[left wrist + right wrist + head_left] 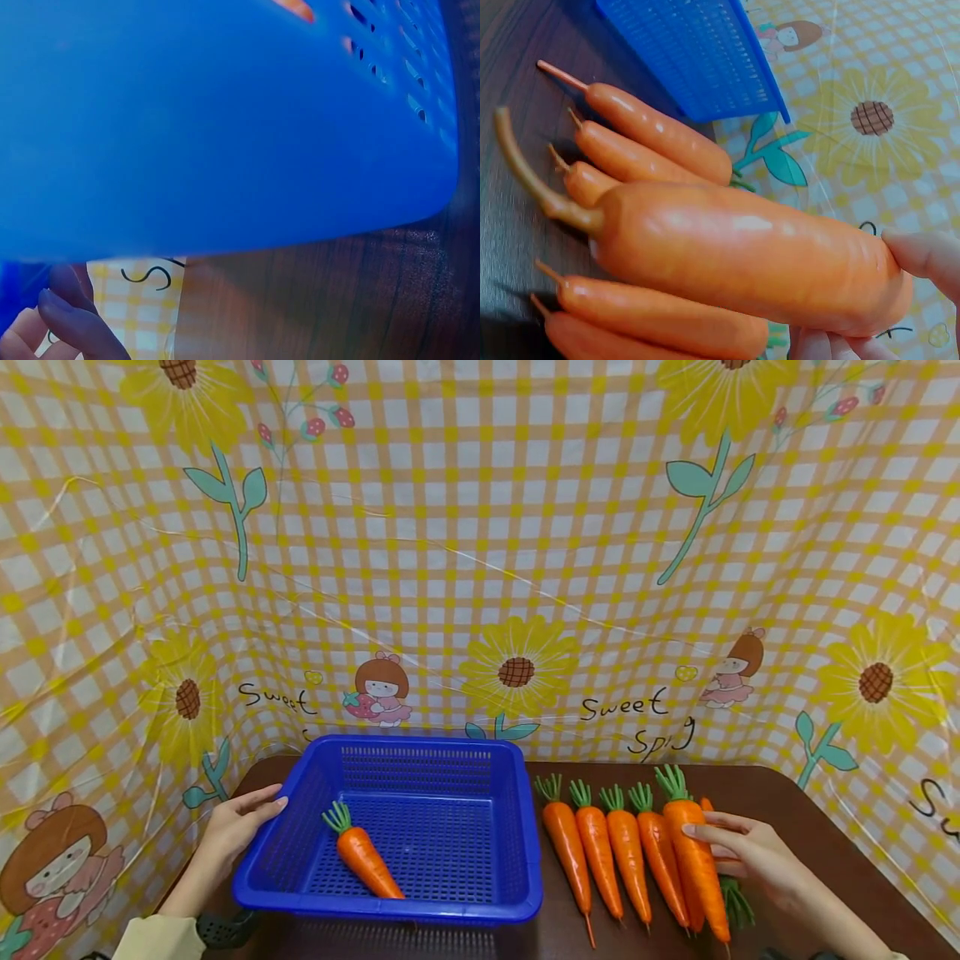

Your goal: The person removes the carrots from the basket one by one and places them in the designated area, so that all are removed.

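A blue plastic basket (408, 910) with perforated walls sits on the table, one carrot (367, 860) with a green top lying inside it. At the basket's left rim, my left hand (238, 822) grips the edge between thumb and fingers; the left wrist view shows part of the thumb (79, 319) beside the blue wall. My right hand (753, 852) holds a carrot (697, 868) near its leafy end, thumb on top and fingers beneath, above other carrots. In the right wrist view the held carrot (742, 255) spans the middle, its thin root pointing left.
Several carrots (626, 868) lie side by side right of the basket, green tops toward the back. Another green carrot top (737, 902) shows below my right hand. Checked cloth (480, 568) with sunflowers surrounds the dark brown table (795, 810).
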The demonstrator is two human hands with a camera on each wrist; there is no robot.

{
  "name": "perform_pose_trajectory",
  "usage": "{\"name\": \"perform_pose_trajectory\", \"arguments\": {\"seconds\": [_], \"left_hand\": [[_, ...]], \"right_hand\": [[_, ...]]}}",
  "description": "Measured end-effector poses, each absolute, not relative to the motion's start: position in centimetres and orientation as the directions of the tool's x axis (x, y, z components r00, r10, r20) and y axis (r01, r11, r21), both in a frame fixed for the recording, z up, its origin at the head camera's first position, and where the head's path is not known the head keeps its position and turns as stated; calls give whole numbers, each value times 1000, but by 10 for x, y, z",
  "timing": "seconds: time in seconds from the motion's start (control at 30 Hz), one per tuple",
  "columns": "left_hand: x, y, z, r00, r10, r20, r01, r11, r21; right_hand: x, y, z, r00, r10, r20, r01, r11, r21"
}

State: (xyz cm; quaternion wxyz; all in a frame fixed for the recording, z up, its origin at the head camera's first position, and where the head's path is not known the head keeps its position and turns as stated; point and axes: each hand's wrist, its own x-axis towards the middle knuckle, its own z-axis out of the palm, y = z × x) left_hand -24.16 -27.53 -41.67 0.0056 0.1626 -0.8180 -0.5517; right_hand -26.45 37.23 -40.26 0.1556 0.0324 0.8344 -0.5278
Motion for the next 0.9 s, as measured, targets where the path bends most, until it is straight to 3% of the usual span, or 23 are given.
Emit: {"name": "perform_pose_trajectory", "arguments": {"seconds": [0.67, 0.9], "left_hand": [[-240, -275, -414, -942, -290, -170, -273, 369, 888], [-241, -276, -416, -941, -296, -165, -276, 387, 880]], "right_hand": [[-259, 408, -399, -963, -58, -262, 218, 401, -890], [-261, 422, -395, -955, -33, -294, 245, 469, -849]]}}
